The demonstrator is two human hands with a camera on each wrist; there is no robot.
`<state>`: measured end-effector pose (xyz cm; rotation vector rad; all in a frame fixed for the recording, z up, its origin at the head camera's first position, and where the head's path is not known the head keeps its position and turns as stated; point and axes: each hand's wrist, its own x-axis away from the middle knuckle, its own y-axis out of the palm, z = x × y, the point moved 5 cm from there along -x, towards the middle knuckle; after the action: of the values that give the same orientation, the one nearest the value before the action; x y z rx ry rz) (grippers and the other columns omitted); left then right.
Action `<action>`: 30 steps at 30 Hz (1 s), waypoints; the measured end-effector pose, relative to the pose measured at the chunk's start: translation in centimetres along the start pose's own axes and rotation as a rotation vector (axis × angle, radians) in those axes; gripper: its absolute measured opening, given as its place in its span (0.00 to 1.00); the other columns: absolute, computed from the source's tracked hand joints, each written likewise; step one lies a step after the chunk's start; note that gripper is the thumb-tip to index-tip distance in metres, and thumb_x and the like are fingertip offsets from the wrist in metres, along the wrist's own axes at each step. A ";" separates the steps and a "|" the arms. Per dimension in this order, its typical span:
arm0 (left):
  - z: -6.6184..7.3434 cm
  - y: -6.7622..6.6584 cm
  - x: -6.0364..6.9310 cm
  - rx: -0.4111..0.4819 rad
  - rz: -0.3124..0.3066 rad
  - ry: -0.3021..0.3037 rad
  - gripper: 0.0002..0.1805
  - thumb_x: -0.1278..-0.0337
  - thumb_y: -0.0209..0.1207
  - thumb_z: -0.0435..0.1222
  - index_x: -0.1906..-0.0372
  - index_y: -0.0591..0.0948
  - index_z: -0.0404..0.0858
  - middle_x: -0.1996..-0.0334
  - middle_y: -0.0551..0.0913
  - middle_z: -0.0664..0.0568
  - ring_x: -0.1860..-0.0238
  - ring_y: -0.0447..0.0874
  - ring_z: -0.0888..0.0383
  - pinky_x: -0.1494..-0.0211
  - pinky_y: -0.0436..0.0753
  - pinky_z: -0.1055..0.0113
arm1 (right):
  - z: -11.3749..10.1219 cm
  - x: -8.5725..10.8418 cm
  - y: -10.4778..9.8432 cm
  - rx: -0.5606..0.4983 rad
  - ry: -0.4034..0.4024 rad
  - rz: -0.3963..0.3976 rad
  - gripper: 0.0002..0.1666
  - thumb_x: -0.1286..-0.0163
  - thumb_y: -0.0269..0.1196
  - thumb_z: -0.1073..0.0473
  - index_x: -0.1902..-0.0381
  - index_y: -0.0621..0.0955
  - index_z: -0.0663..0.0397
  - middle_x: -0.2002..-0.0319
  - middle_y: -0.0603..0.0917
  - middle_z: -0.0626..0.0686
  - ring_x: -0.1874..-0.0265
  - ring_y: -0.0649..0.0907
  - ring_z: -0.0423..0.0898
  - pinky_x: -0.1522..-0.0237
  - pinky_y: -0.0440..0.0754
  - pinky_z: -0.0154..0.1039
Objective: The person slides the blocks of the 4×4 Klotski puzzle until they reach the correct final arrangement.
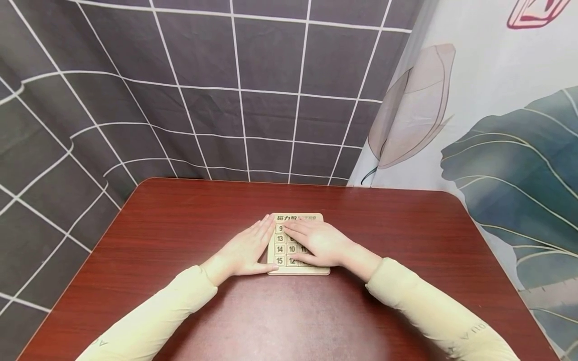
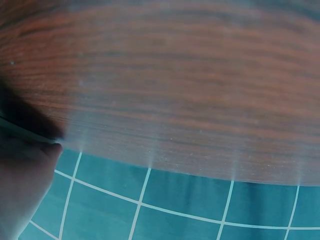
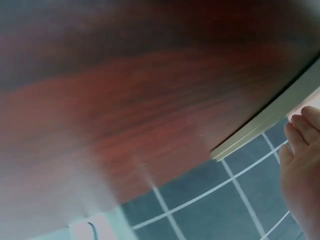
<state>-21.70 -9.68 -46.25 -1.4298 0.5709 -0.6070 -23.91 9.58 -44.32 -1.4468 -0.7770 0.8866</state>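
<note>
A pale, wood-coloured number slide puzzle [image 1: 299, 271] lies flat on the table, with Chinese print along its top edge. Tiles 9, 13, 14 and 15 show down its left column, with 10 and 12 beside them. My left hand [image 1: 246, 249] rests against the puzzle's left edge, fingers straight, thumb at the lower left corner. Across the right part lies my right hand [image 1: 326, 244], its straight fingers over the tiles, hiding several of them. The right wrist view shows the puzzle's side edge [image 3: 265, 125] next to the fingers. Only part of the left hand [image 2: 25, 185] shows in the left wrist view.
The reddish-brown wooden table [image 1: 203, 210] has rounded far corners. Behind it hangs a dark grey curtain [image 1: 271, 60] with a white grid. A white curtain with large leaf prints [image 1: 519, 150] hangs on the right.
</note>
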 end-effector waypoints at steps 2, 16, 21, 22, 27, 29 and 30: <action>0.0 0.1 0.0 -0.005 0.001 0.001 0.59 0.32 0.57 0.66 0.19 0.55 0.21 0.16 0.52 0.29 0.14 0.52 0.38 0.12 0.61 0.51 | 0.4 0.6 -0.3 0.003 0.007 0.016 0.41 0.22 0.59 0.37 0.23 0.73 0.57 0.22 0.74 0.55 0.22 0.74 0.51 0.19 0.71 0.51; -0.1 0.2 0.0 0.007 -0.021 -0.007 0.60 0.32 0.56 0.66 0.18 0.53 0.22 0.15 0.48 0.30 0.13 0.49 0.37 0.11 0.59 0.51 | 2.0 3.9 -0.1 -0.007 0.029 0.041 0.39 0.23 0.62 0.41 0.25 0.75 0.61 0.24 0.76 0.57 0.23 0.75 0.54 0.19 0.70 0.53; -0.1 0.1 0.0 0.006 -0.015 -0.006 0.60 0.32 0.56 0.66 0.18 0.53 0.21 0.15 0.49 0.29 0.14 0.50 0.37 0.12 0.60 0.50 | 1.7 3.2 0.1 0.006 0.030 0.038 0.40 0.23 0.62 0.39 0.25 0.76 0.60 0.24 0.77 0.57 0.23 0.75 0.53 0.20 0.71 0.52; -0.1 0.1 0.0 0.009 -0.011 -0.006 0.60 0.32 0.57 0.66 0.18 0.54 0.21 0.15 0.50 0.29 0.14 0.50 0.37 0.12 0.61 0.50 | 1.6 2.9 0.1 0.007 0.029 0.035 0.40 0.23 0.62 0.39 0.25 0.76 0.60 0.24 0.77 0.56 0.23 0.75 0.53 0.20 0.72 0.51; 0.0 0.0 -0.1 0.016 -0.016 -0.004 0.60 0.32 0.56 0.66 0.18 0.54 0.21 0.15 0.50 0.29 0.14 0.50 0.37 0.12 0.60 0.51 | 1.1 1.8 0.3 0.002 0.012 0.018 0.39 0.22 0.60 0.39 0.24 0.75 0.60 0.24 0.76 0.56 0.23 0.75 0.53 0.19 0.71 0.51; 0.1 0.0 -0.1 0.019 -0.020 -0.004 0.60 0.32 0.56 0.66 0.18 0.53 0.21 0.15 0.50 0.30 0.14 0.50 0.38 0.12 0.60 0.51 | 0.9 1.6 0.2 -0.003 0.007 0.015 0.39 0.22 0.60 0.40 0.25 0.75 0.60 0.24 0.77 0.57 0.23 0.75 0.53 0.19 0.70 0.51; 0.1 0.0 -0.1 0.021 -0.020 -0.004 0.60 0.32 0.56 0.66 0.18 0.53 0.21 0.15 0.50 0.30 0.13 0.50 0.38 0.12 0.60 0.51 | 0.9 1.5 0.2 -0.006 0.008 0.013 0.39 0.22 0.60 0.40 0.25 0.75 0.60 0.24 0.77 0.57 0.23 0.75 0.53 0.19 0.70 0.50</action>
<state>-21.71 -9.58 -46.22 -1.4182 0.5462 -0.6243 -23.98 11.28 -44.58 -1.4606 -0.7660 0.8888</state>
